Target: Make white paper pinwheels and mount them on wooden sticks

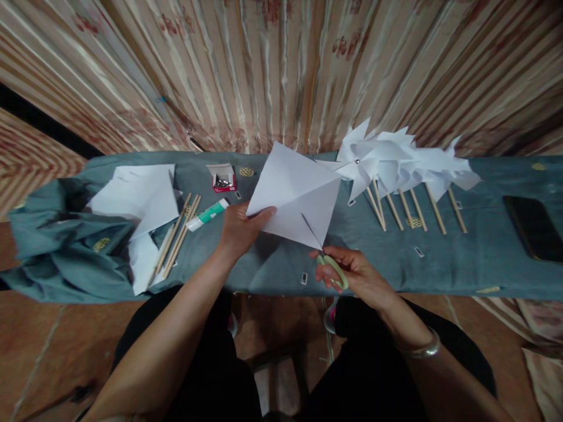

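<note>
A white square sheet of paper [294, 193] with diagonal creases is held up over the cloth-covered table. My left hand [246, 227] pinches its left corner, thumb on top. My right hand [347, 268] grips green-handled scissors [338, 272], fingers through the loops. The scissor blades are at the sheet's lower corner, along a dark line running inward toward the centre; how far they are opened cannot be made out. To the right lie several white paper pinwheels [382, 158] on wooden sticks.
On the left are more white paper sheets [149, 199], several loose wooden sticks [180, 240] and a glue stick [207, 215]. A small red box of metal pins [223, 179] sits behind. A black phone [532, 227] lies at far right; a striped curtain [281, 76] hangs behind the table.
</note>
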A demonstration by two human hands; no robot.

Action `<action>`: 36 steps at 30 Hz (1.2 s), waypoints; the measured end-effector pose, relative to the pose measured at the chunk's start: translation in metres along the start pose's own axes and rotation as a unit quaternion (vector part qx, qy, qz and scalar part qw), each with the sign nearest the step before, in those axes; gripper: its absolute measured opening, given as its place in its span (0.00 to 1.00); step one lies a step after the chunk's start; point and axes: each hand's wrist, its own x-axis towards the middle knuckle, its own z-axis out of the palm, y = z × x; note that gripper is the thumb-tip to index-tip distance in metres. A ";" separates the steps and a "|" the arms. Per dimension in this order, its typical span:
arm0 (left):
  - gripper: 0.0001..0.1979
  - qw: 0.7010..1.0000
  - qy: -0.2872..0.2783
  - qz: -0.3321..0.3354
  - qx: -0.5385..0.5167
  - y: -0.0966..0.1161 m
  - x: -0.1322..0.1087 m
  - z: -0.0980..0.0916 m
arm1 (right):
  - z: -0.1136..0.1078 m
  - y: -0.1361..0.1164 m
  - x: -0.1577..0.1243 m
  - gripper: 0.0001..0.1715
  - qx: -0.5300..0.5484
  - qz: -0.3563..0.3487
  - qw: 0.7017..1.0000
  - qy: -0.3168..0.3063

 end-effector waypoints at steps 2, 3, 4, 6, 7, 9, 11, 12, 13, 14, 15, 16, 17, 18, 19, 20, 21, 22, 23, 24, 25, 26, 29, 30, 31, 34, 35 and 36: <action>0.12 1.000 0.004 0.000 -0.003 0.001 0.000 0.000 | 0.000 0.000 0.000 0.28 0.001 0.001 1.000 -0.001; 0.12 1.000 0.004 0.000 -0.004 0.001 0.000 0.000 | 0.001 -0.001 0.000 0.29 0.001 0.001 1.000 -0.002; 0.12 1.000 0.005 -0.001 -0.006 0.001 0.000 0.000 | 0.001 -0.001 -0.001 0.29 0.001 0.001 1.000 -0.002; 0.12 1.000 0.001 -0.005 -0.010 0.001 0.000 0.000 | 0.001 -0.002 -0.001 0.29 0.004 0.001 1.000 0.001; 0.12 1.000 0.001 -0.007 -0.012 0.001 0.001 0.000 | 0.002 -0.003 -0.002 0.29 0.006 0.002 1.000 0.002; 0.12 1.000 0.001 -0.009 -0.013 0.000 0.001 0.001 | 0.002 -0.004 -0.002 0.29 0.007 0.003 1.000 0.004; 0.12 1.000 -0.001 -0.009 -0.012 -0.001 0.000 0.002 | 0.001 -0.004 -0.002 0.29 0.005 0.006 1.000 0.005; 0.12 1.000 -0.005 -0.008 -0.013 -0.002 0.000 0.002 | 0.001 -0.003 -0.002 0.29 0.004 0.007 1.000 0.006; 0.12 1.000 -0.011 -0.008 -0.014 -0.002 0.000 0.003 | 0.001 -0.003 -0.002 0.29 0.001 0.007 1.000 0.006; 0.11 1.000 -0.018 -0.009 -0.015 -0.002 -0.001 0.003 | 0.000 -0.003 -0.001 0.29 -0.001 0.005 1.000 0.005; 0.11 1.000 -0.024 -0.009 -0.015 -0.002 -0.001 0.004 | 0.000 -0.002 -0.001 0.29 -0.002 0.002 1.000 0.004; 0.12 0.999 -0.029 -0.010 -0.015 -0.003 -0.002 0.005 | 0.000 -0.002 -0.001 0.29 -0.003 -0.002 1.000 0.001; 0.12 0.999 -0.031 -0.009 -0.014 -0.003 -0.002 0.005 | 0.000 -0.002 0.000 0.29 -0.006 -0.005 1.000 -0.001; 0.11 0.999 -0.032 -0.008 -0.015 -0.003 -0.003 0.006 | 0.000 -0.002 0.000 0.28 -0.009 -0.008 1.000 -0.002; 0.11 0.999 -0.032 -0.006 -0.016 -0.003 -0.003 0.007 | 0.000 -0.002 0.000 0.28 -0.013 -0.011 1.000 -0.003; 0.11 0.999 -0.033 -0.004 -0.016 -0.003 -0.004 0.007 | 0.000 -0.002 0.000 0.27 -0.016 -0.012 1.000 -0.003; 0.11 0.999 -0.034 -0.004 -0.014 -0.003 -0.004 0.007 | 0.000 -0.002 0.000 0.27 -0.019 -0.014 1.000 -0.003; 0.11 0.999 -0.035 -0.005 -0.013 -0.004 -0.004 0.007 | 0.000 -0.002 -0.001 0.26 -0.021 -0.015 1.000 -0.003; 0.12 0.999 -0.035 -0.005 -0.013 -0.004 -0.004 0.008 | 0.001 -0.002 -0.001 0.26 -0.022 -0.016 1.000 -0.003; 0.12 0.999 -0.034 -0.005 -0.015 -0.005 -0.004 0.008 | 0.001 -0.002 -0.001 0.26 -0.022 -0.016 1.000 -0.003; 0.11 0.999 -0.032 -0.004 -0.017 -0.005 -0.004 0.007 | 0.001 -0.002 -0.001 0.27 -0.022 -0.015 1.000 -0.002; 0.11 0.999 -0.030 -0.003 -0.019 -0.006 -0.004 0.007 | 0.001 -0.002 -0.001 0.27 -0.022 -0.013 1.000 0.000; 0.11 0.999 -0.028 -0.005 -0.015 -0.004 -0.004 0.007 | 0.002 -0.003 0.000 0.29 -0.017 -0.003 1.000 0.007; 0.11 0.999 -0.030 -0.007 -0.016 -0.004 -0.004 0.007 | 0.002 -0.003 0.000 0.29 -0.015 0.000 1.000 0.008; 0.11 0.999 -0.031 -0.008 -0.018 -0.003 -0.005 0.007 | 0.003 -0.004 0.000 0.29 -0.013 0.001 1.000 0.009; 0.11 0.999 -0.028 -0.006 -0.017 -0.002 -0.005 0.007 | 0.004 -0.005 0.001 0.29 -0.010 0.002 1.000 0.013; 0.11 1.000 -0.026 -0.005 -0.013 -0.002 -0.005 0.007 | 0.004 -0.006 0.001 0.28 -0.009 0.002 1.000 0.014; 0.11 1.000 -0.025 -0.006 -0.008 -0.002 -0.005 0.007 | 0.005 -0.006 0.001 0.28 -0.008 0.003 1.000 0.015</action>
